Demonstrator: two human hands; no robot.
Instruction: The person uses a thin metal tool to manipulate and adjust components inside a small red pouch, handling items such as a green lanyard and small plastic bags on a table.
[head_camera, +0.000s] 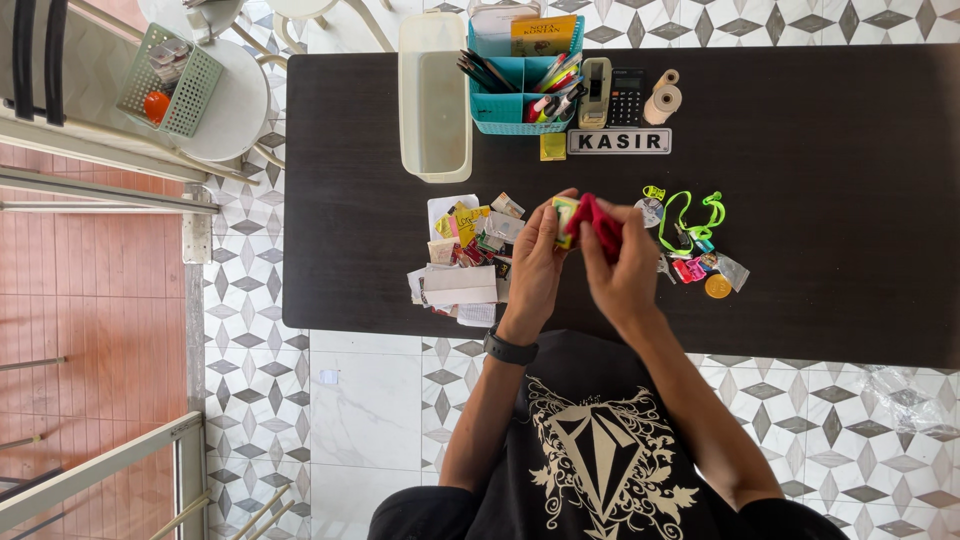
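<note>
My left hand (537, 262) and my right hand (622, 270) meet above the dark table (820, 220), just past its near edge. The left hand's fingers close on a small yellow-green packet (564, 215). The right hand pinches a red strip (603, 225) that lies against that packet. A black watch (509, 349) sits on my left wrist. To the left of my hands lies a heap of paper slips and small cards (466, 258). A green lanyard (690, 218) lies to the right, with small red and yellow trinkets (702, 270).
At the table's far edge stand a clear plastic tub (434, 98), a teal organiser of pens (520, 78), a tape dispenser (595, 92), a calculator (627, 96), paper rolls (662, 98) and a white name plate (619, 141). A green basket (170, 80) rests on a white stool at left.
</note>
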